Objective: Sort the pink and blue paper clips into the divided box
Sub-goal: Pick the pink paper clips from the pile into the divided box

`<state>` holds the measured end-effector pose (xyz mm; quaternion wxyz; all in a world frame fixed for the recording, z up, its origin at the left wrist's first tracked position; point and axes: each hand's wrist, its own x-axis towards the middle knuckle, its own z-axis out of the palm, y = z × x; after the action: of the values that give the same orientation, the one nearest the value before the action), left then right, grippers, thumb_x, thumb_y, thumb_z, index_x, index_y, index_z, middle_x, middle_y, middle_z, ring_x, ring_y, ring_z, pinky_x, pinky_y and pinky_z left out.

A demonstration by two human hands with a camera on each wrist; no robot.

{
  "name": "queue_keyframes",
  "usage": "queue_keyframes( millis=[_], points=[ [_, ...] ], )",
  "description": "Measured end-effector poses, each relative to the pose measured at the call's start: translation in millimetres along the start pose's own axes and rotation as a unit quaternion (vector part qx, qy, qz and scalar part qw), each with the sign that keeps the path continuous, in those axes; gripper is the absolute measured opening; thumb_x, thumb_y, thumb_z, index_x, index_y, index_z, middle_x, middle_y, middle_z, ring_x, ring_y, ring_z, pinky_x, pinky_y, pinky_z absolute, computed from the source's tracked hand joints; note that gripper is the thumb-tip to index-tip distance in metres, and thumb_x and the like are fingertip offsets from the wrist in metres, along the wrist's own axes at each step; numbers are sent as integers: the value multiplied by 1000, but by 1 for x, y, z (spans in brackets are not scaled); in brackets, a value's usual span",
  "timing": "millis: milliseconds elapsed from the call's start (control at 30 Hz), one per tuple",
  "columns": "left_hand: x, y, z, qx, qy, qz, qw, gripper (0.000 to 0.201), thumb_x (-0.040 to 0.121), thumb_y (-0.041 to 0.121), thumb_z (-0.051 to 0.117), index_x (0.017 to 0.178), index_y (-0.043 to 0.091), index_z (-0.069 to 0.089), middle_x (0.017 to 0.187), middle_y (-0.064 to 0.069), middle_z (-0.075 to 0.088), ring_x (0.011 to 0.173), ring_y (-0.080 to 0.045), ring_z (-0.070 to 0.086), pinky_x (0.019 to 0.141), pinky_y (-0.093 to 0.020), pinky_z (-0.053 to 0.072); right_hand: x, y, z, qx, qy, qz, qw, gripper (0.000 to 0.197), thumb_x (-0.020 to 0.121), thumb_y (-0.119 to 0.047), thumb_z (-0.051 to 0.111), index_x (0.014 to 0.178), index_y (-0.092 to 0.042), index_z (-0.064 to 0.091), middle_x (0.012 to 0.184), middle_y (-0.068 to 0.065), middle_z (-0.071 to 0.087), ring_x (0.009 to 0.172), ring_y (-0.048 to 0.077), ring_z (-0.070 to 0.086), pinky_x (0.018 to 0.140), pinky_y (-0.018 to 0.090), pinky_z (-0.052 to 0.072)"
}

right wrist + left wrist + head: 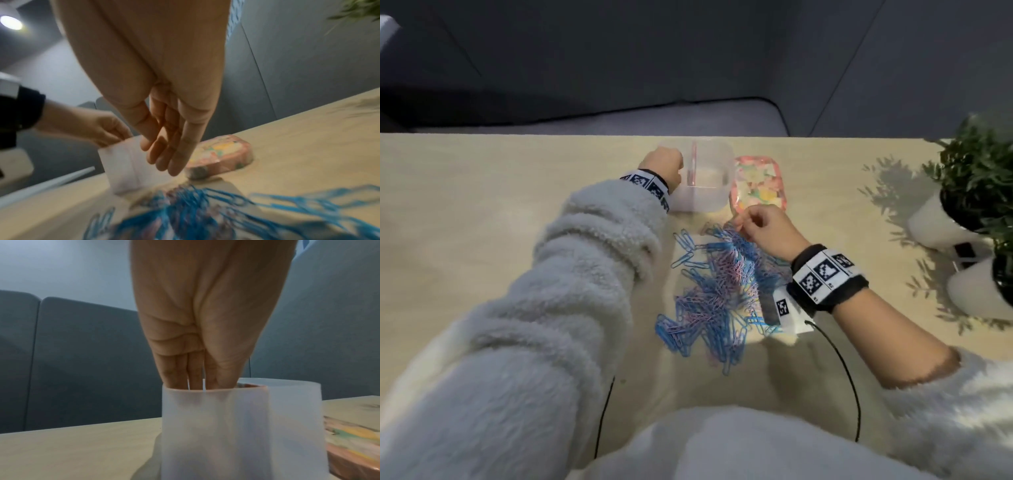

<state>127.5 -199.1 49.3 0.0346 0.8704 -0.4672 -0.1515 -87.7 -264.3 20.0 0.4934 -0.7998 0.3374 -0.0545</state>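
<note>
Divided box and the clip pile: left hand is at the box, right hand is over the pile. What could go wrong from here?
1. The paper clips lie tangled, pink mixed with blue, so the right hand may lift a clump of both colours.
2. The divided box looks light; the left hand, fingers inside its left compartment, could tip or shift it.
3. The pink lid lies right beside the box, so a dropped clip could land on it.
</note>
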Motion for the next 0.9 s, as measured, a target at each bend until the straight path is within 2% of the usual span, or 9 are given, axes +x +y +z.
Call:
queue_keyframes(
  millis=[100,200,267,300,433,533,700,800,900],
  points=[
    [-17,5,2,-28,68,-9,997,32,90,1,41,118,1,57,123,-21,56,113,-37,53,95,-42,44,-10,16,6,-107,-1,6,994,29,85,9,41,94,2,68,106,18,68,99,22,62,94,33,46],
    [-51,12,22,-53,228,66,970,25,88,5,40,95,1,64,101,-19,61,95,-33,56,78,-42,51,-13,22,18,-212,-7,-31,977,39,81,8,40,109,-2,66,117,17,64,111,32,55,98,35,42],
    [-74,15,48,-71,169,109,977,19,91,10,45,95,8,64,101,-12,61,92,-25,55,81,-35,51,-13,26,27,-270,-18,-70,960,42,83,6,41,118,-7,62,123,14,59,113,35,48,98,40,40],
    [-82,16,63,-64,111,125,984,19,91,13,47,101,11,63,107,-10,60,98,-25,54,87,-39,49,-14,28,31,-291,-21,-76,953,43,85,4,42,122,-9,60,128,12,55,114,35,45,98,42,39],
    [-100,15,103,15,-57,162,985,47,90,30,50,135,17,41,143,-7,39,127,-29,39,101,-45,40,-17,32,38,-354,-35,-76,932,43,88,-5,43,128,-16,54,134,5,50,114,32,43,97,43,40],
    [-112,13,113,38,-54,166,984,53,91,36,48,139,19,34,147,-4,35,134,-25,33,104,-42,38,-29,37,42,-359,-26,-98,928,38,87,-5,44,122,-12,59,126,8,56,108,34,48,92,47,44],
    [-126,9,109,48,-18,151,987,35,94,40,42,124,24,51,135,2,48,122,-22,44,102,-38,31,-47,34,38,-311,-17,-113,943,32,84,-1,45,104,-9,69,109,8,67,99,33,54,87,45,46],
    [-111,12,94,-26,29,122,992,28,96,31,41,114,16,58,122,-3,57,110,-21,51,99,-34,38,-30,14,29,-262,16,-62,963,31,88,-1,45,110,-8,66,112,10,67,104,29,60,92,44,49],
    [-82,21,81,-77,52,83,992,27,94,17,47,115,7,59,115,-11,61,103,-25,56,93,-33,47,-2,-4,23,-255,10,-36,966,29,88,-7,54,116,-9,62,115,9,66,101,25,62,90,37,53]
  ],
)
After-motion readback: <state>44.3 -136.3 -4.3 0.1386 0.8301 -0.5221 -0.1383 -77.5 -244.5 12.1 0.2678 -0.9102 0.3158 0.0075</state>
